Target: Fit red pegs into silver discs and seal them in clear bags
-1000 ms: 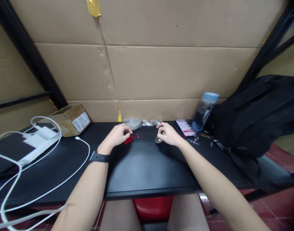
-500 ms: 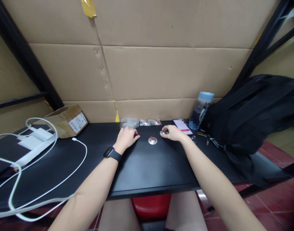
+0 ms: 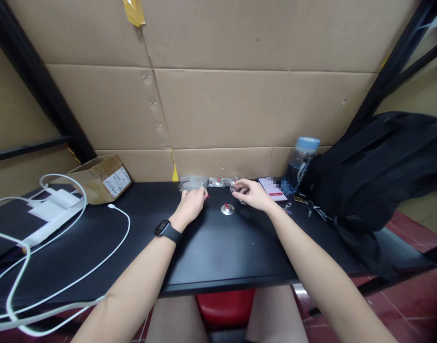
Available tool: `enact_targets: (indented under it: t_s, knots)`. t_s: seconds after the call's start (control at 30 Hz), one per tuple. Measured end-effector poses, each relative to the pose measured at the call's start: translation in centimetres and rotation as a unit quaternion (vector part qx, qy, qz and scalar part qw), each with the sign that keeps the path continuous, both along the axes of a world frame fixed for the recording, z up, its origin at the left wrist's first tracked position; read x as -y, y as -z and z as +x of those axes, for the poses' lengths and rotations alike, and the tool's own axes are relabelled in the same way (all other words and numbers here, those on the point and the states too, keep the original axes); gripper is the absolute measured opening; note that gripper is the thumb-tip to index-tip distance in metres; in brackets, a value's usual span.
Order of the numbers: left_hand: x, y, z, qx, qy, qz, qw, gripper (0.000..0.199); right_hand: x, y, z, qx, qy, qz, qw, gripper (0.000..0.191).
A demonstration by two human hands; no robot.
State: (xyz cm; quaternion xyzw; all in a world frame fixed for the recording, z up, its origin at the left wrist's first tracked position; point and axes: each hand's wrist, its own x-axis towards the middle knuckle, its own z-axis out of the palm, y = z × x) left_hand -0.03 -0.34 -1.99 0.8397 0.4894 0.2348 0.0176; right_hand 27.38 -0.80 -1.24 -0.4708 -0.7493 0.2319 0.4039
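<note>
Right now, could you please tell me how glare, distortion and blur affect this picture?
Head view: soft sheen on the black tabletop; the left post slants, perhaps partly wide-angle distortion; blocky pixels cover part of the phone; the silver piece at the right hand looks soft.

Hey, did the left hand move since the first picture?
Yes, the left hand has moved to the right, judged against the little yellow triangle.

No lettering is legible, even on the carton's (image 3: 92, 182) label (image 3: 116, 182).
</note>
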Motion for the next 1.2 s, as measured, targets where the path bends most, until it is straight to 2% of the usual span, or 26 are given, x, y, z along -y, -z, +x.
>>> enact_targets:
  t_s: [0.07, 0.17, 0.3, 0.63, 0.87, 1.1, 1.2]
  knots:
    - [0.3, -0.4, 0.4, 0.116, 0.026, -0.002, 0.993, 0.017, 0.5, 0.0, -1.4, -0.097, -0.038, -0.006, 0.995, 0.035]
    - [0.9, -0.8, 1.2, 0.276, 0.057, -0.018, 0.959, 0.017, 1.4, -0.1, -3.3, -0.184, -0.082, -0.012, 0.979, 0.036]
    - [1.6, -1.0, 2.2, 0.375, 0.084, -0.052, 0.922, 0.017, 2.2, -0.2, -4.7, -0.215, -0.111, -0.001, 0.970, 0.039]
    - [2.0, -1.0, 3.1, 0.431, 0.118, -0.085, 0.890, 0.022, 3.0, -0.6, -5.4, -0.208, -0.130, 0.025, 0.969, 0.041]
    - [2.4, -1.3, 3.1, 0.425, 0.140, -0.067, 0.892, 0.021, 2.9, -0.5, -5.5, -0.225, -0.121, 0.020, 0.967, 0.038]
    - [2.6, -1.2, 3.2, 0.436, 0.152, -0.054, 0.885, 0.026, 2.9, -0.3, -5.5, -0.226, -0.142, 0.021, 0.964, 0.039]
    - [2.8, -1.3, 3.2, 0.424, 0.147, -0.032, 0.893, 0.023, 2.8, -0.2, -5.5, -0.221, -0.131, 0.003, 0.966, 0.037]
